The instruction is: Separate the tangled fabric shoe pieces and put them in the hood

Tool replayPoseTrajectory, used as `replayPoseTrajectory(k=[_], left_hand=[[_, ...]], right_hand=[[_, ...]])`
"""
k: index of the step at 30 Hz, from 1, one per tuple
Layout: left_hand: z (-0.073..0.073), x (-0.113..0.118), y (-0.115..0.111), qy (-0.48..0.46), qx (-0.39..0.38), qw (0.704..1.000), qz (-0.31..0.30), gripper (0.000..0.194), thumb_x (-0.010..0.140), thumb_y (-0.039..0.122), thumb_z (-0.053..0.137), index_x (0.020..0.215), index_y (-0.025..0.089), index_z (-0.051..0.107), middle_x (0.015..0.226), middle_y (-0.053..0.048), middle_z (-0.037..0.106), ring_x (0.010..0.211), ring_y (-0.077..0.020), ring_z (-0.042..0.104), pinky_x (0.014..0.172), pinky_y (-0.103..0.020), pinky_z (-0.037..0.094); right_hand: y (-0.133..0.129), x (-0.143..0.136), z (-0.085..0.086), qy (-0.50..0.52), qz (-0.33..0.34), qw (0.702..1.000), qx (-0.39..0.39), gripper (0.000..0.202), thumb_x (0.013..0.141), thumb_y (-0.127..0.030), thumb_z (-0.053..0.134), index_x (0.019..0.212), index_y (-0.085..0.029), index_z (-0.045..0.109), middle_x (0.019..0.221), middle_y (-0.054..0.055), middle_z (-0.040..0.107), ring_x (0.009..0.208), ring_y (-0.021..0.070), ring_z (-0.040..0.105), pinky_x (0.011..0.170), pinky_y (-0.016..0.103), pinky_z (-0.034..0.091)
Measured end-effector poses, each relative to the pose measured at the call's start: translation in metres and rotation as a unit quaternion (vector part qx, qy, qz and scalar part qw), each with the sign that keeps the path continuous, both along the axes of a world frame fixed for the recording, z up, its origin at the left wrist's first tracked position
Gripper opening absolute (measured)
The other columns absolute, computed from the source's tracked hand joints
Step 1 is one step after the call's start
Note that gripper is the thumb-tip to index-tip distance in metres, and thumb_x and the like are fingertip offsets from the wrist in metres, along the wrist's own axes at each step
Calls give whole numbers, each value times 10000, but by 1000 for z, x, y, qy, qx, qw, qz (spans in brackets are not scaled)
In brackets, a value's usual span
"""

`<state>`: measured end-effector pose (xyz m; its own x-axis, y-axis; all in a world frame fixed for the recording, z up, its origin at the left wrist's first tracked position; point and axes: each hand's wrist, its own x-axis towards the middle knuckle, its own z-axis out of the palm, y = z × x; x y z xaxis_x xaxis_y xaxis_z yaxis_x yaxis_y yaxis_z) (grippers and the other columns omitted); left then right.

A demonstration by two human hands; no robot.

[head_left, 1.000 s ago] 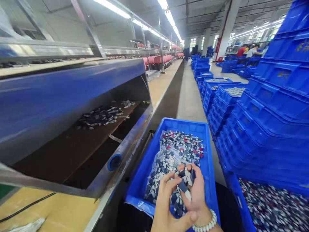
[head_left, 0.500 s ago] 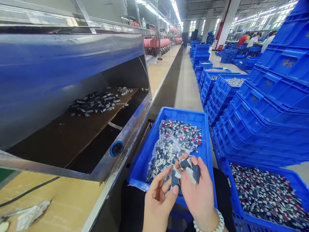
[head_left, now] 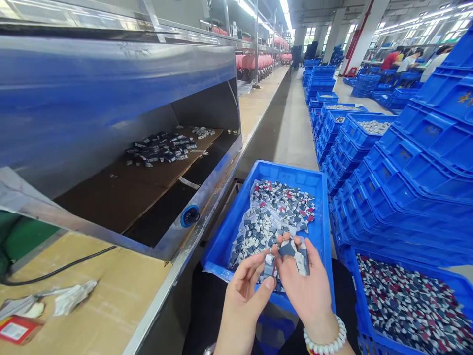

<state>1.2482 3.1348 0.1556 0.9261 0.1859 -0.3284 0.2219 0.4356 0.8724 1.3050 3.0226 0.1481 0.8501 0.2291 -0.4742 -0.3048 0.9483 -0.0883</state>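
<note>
My left hand [head_left: 244,298] pinches a small plastic piece [head_left: 269,267], grey and white with a thin red edge, between thumb and fingers. Beside it, my right hand [head_left: 308,291] is cupped round several dark grey and white plastic pieces [head_left: 287,249]; its fingers curl over them. Both hands are close together above the near end of a blue crate [head_left: 324,217]. Inside that crate, many similar small pieces [head_left: 254,227] in grey, white and some red lie on clear plastic film. The hands hide part of the heap.
On the left, a metal-framed box [head_left: 121,74] holds dark pieces [head_left: 162,148] on a brown board [head_left: 111,192]. A red box [head_left: 18,329] and black cable [head_left: 62,268] lie on the bench [head_left: 121,296]. Stacked blue crates [head_left: 402,162] and a filled crate [head_left: 360,296] stand right.
The view has swung slightly left, bringing the red box into sight. The piece in my left hand now shows white and a red edge instead of mostly dark grey. Both hands stay close together.
</note>
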Motion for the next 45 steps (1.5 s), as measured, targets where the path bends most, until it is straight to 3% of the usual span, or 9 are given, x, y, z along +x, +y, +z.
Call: replayPoseTrajectory(k=[10, 15, 21, 26, 30, 34, 37, 41, 45], left_hand=[[-11, 5, 12, 46, -36, 998, 0, 510, 625, 382, 899, 1066, 234, 690, 956, -26, 631, 787, -127, 576, 714, -212, 531], [-20, 14, 14, 24, -21, 997, -74, 437, 718, 498, 815, 1023, 214, 683, 851, -2, 594, 560, -56, 512, 536, -173, 418], [-28, 20, 14, 26, -44, 988, -147, 435, 749, 559, 767, 931, 185, 638, 674, 47, 473, 458, -25, 343, 428, -148, 357], [-35, 22, 15, 62, -108, 971, -204, 385, 777, 475, 780, 930, 155, 632, 584, 71, 404, 448, -20, 247, 407, -128, 344], [-40, 14, 8, 85, -124, 975, -164, 406, 768, 466, 791, 968, 168, 602, 602, 75, 403, 452, -15, 270, 409, -125, 334], [-43, 8, 0, 105, -129, 979, -116, 502, 729, 474, 822, 1030, 183, 544, 661, 71, 435, 481, -19, 274, 414, -127, 328], [-43, 7, -1, 112, -137, 978, -107, 516, 715, 458, 835, 1011, 186, 511, 676, 72, 445, 483, -15, 258, 410, -128, 316], [-39, 7, 1, 121, -139, 977, -109, 524, 695, 428, 851, 1011, 185, 511, 630, 82, 413, 487, -18, 249, 415, -123, 290], [-36, 6, 1, 117, -139, 977, -112, 504, 712, 432, 840, 1001, 187, 508, 625, 83, 402, 491, -19, 225, 419, -123, 275]], right_hand=[[-6, -9, -3, -1, 63, 998, -1, 323, 963, -408, 506, 1048, -176, 713, 1026, 68, 742, 1026, 183, 680, 892, 368, 585], [-7, -19, 0, -117, 126, 985, 2, 339, 886, -435, 620, 1059, -165, 729, 1094, 82, 736, 1075, 197, 661, 956, 339, 544], [-15, -19, 4, -108, 179, 978, 25, 387, 902, -441, 577, 1123, -149, 705, 1155, 94, 723, 1168, 168, 626, 1005, 306, 511], [-24, -12, -2, -79, 215, 972, 42, 286, 909, -327, 563, 1155, -227, 668, 834, -16, 739, 1134, 132, 634, 1101, 421, 423], [-32, -6, -11, -73, 202, 970, 116, 267, 867, -194, 581, 1118, -225, 667, 636, -102, 654, 988, 94, 682, 1083, 393, 425], [-35, -5, -15, -76, 201, 968, 130, 246, 868, -135, 548, 1078, -190, 664, 627, -100, 654, 1054, 78, 658, 1045, 324, 441], [-33, -8, -14, -78, 215, 970, 77, 188, 875, -165, 546, 1016, -197, 665, 749, -76, 712, 1117, 82, 634, 1083, 349, 413], [-33, -15, -12, -78, 232, 968, 49, 218, 886, -175, 530, 1072, -172, 644, 1165, 1, 714, 1246, 75, 547, 1114, 344, 370], [-31, -14, -13, -82, 283, 954, 47, 456, 941, -432, 513, 1297, -154, 576, 1364, 77, 609, 1319, 172, 505, 1137, 420, 390]])
